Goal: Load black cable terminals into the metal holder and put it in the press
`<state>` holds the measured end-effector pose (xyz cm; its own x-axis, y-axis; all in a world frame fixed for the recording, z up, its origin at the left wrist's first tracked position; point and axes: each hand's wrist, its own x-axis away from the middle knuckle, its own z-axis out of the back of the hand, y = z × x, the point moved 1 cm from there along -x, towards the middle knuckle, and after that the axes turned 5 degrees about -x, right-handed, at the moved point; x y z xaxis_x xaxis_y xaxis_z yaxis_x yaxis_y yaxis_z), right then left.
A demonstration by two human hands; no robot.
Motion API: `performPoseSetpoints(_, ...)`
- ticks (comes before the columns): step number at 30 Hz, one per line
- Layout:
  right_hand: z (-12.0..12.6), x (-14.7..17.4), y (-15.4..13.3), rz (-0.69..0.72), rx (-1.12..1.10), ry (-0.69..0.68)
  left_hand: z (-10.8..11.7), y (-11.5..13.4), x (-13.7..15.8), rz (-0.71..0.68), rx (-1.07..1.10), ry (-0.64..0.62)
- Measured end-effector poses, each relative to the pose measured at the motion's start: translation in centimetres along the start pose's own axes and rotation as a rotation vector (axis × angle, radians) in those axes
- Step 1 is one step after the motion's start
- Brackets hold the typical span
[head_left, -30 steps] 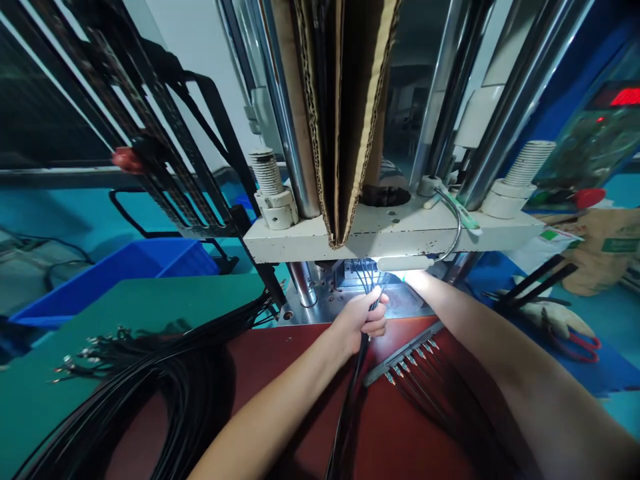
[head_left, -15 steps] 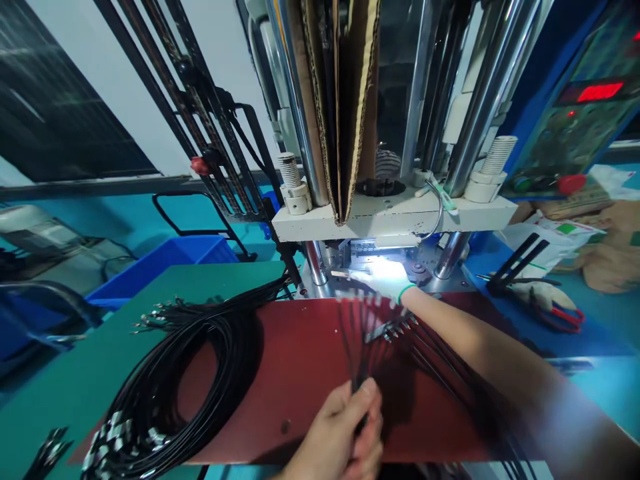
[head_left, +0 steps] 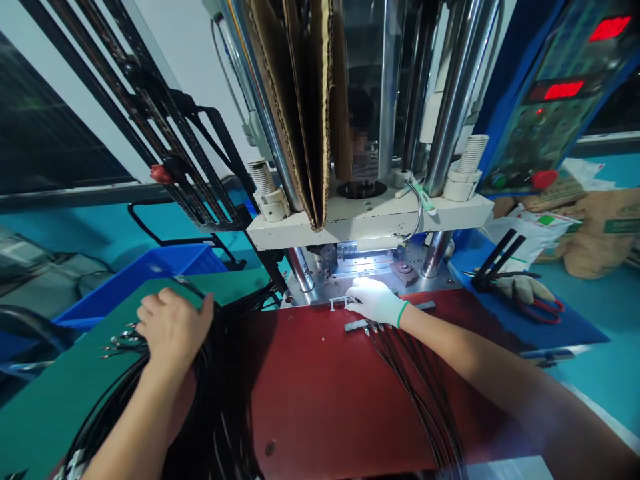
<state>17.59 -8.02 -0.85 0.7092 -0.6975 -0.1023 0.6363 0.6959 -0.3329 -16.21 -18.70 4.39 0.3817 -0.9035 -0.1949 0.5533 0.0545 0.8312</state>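
Observation:
My left hand (head_left: 174, 328), bare, is over the coil of black cables (head_left: 213, 393) on the left, its thumb apart from the fingers. Silvery cable ends (head_left: 125, 340) stick out beside it. My right hand (head_left: 375, 301) wears a white glove with a green cuff edge. Its fingers are closed on a small pale plastic piece (head_left: 339, 303) at the front of the press bed. Just below the glove lies a metal bar (head_left: 356, 325) on the red board (head_left: 310, 387). Several black cables (head_left: 413, 390) run from the bar toward me; the glove hides part of it.
The lit press bed (head_left: 363, 263) lies under a thick white plate (head_left: 370, 223) between steel columns. Folded cardboard (head_left: 313, 133) stands on that plate. A blue bin (head_left: 140, 280) is at left; red-handled pliers (head_left: 543, 312) and a spare glove (head_left: 525, 288) lie right.
My left hand has moved from the board's middle to the cable coil and let go of its cable bundle. My gloved right hand has drawn back from the press bed with the pale piece.

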Motion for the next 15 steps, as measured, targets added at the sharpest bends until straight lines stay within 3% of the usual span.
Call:
performPoseSetpoints(2,-0.3,-0.2,0.4,0.025,-0.04,0.008,-3.3,-0.2,0.2,-0.164,-0.428,0.188)
performPoseSetpoints(3,-0.5,-0.2,0.6,0.033,-0.064,0.015,-5.6,0.0,0.4,-0.295,-0.602,0.128)
performPoseSetpoints(5,-0.8,-0.3,0.9,0.043,-0.119,0.033,-10.3,0.4,0.8,-0.506,-0.693,-0.168)
performPoseSetpoints(6,-0.8,-0.4,1.1,0.047,-0.152,0.041,-12.4,0.6,0.9,-0.559,-0.681,-0.291)
performPoseSetpoints(8,-0.8,-0.5,1.4,0.053,-0.23,0.056,-15.4,0.6,0.9,-0.592,-0.606,-0.408)
performPoseSetpoints(12,0.8,0.4,1.8,0.02,-0.445,0.15,-17.0,-0.5,0.4,-0.596,-0.421,-0.395)
performPoseSetpoints(15,3.6,4.2,1.5,-0.105,-0.617,0.274,-16.7,-1.4,0.3,-0.604,-0.339,-0.391)
